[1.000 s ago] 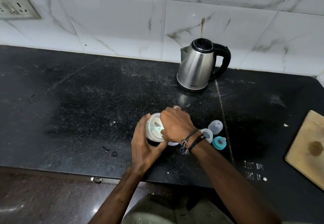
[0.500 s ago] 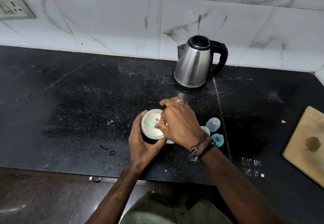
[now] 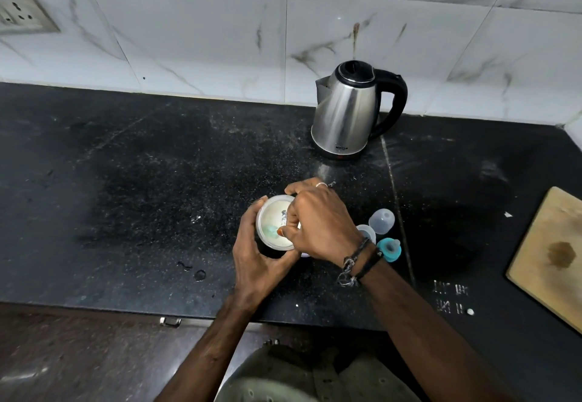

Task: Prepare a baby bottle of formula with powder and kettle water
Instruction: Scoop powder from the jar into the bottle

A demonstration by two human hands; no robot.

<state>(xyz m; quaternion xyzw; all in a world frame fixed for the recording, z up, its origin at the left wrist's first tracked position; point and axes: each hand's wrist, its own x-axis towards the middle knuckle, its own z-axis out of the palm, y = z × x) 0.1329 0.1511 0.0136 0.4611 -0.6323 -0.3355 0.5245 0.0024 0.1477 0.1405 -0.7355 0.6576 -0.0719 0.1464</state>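
A round formula tub (image 3: 274, 223) of pale powder stands open on the black counter (image 3: 126, 181) near the kettle (image 3: 346, 111); left hand (image 3: 256, 260) clasps its side, right hand (image 3: 318, 222) pinches a teal scoop (image 3: 271, 230) inside.

Illumination is dim and uneven. The white marble wall tiles (image 3: 220, 39) receive the most light and read pale grey. The black countertop (image 3: 126, 181) absorbs light, showing a broad dull sheen across its middle and darker patches to the right of the seam. The steel kettle (image 3: 346, 111) carries soft vertical highlights on its body, without harsh glare. Wide-angle distortion bows the tile joints and counter edge toward the frame borders. The lower left corner is smeared and soft.
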